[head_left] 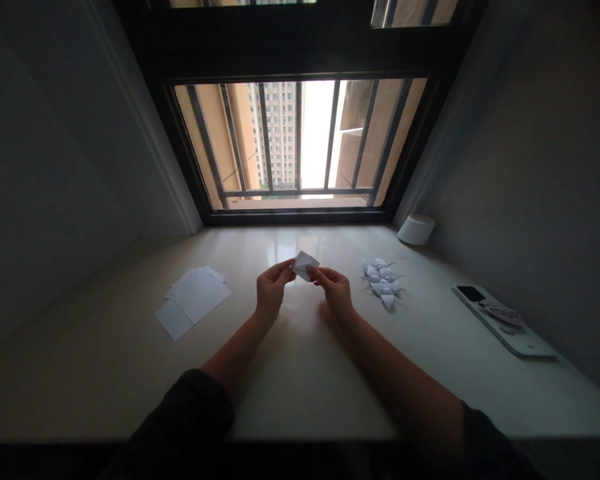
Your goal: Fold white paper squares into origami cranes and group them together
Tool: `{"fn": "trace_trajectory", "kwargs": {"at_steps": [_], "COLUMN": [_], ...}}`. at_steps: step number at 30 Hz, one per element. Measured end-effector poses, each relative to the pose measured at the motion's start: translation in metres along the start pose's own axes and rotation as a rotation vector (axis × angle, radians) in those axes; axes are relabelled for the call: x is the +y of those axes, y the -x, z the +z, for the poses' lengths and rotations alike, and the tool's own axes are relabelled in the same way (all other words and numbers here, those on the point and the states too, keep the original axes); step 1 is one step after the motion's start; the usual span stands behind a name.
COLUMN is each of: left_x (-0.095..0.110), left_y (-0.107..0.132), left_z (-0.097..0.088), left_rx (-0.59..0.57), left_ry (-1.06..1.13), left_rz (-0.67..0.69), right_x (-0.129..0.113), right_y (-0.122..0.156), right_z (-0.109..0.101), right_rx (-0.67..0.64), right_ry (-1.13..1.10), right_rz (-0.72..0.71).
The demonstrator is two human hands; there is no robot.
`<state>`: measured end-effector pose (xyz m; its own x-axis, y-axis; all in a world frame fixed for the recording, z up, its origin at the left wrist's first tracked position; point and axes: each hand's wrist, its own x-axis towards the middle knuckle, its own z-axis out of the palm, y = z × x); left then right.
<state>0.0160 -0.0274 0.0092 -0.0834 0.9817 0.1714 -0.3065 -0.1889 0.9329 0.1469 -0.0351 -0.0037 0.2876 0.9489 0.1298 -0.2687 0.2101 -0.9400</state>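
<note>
A small folded piece of white paper point(306, 264) is held up above the windowsill, between both hands. My left hand point(274, 285) pinches its left edge between thumb and fingers. On the other side, my right hand point(334, 287) grips the lower right edge with thumb and forefinger. To the right lies a cluster of several folded white paper figures point(384, 283) with thin pointed ends, looking like origami cranes. A loose stack of white paper sheets point(195, 299) rests on the left.
The pale windowsill point(300, 373) runs up to a dark-framed window point(300, 217) with bars outside. A white round object point(417, 230) stands in the back right corner. A phone in a light case point(503, 323) lies along the right wall.
</note>
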Motion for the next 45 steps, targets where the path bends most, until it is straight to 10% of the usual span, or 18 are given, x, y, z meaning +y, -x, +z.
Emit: {"fn": "trace_trajectory", "kwargs": {"at_steps": [11, 45], "left_x": [0.0007, -0.0044], "left_y": [0.0018, 0.0022], "left_z": [0.0, 0.0003], "left_rx": [-0.125, -0.019], "left_ry": [-0.046, 0.058], "left_rz": [0.054, -0.091], "right_x": [-0.0042, -0.0006], "right_y": [0.0004, 0.0044], "right_z": [-0.0014, 0.0043], "right_rx": [0.0, 0.04], "right_ry": [0.012, -0.115], "right_rz": [-0.03, 0.039]}}
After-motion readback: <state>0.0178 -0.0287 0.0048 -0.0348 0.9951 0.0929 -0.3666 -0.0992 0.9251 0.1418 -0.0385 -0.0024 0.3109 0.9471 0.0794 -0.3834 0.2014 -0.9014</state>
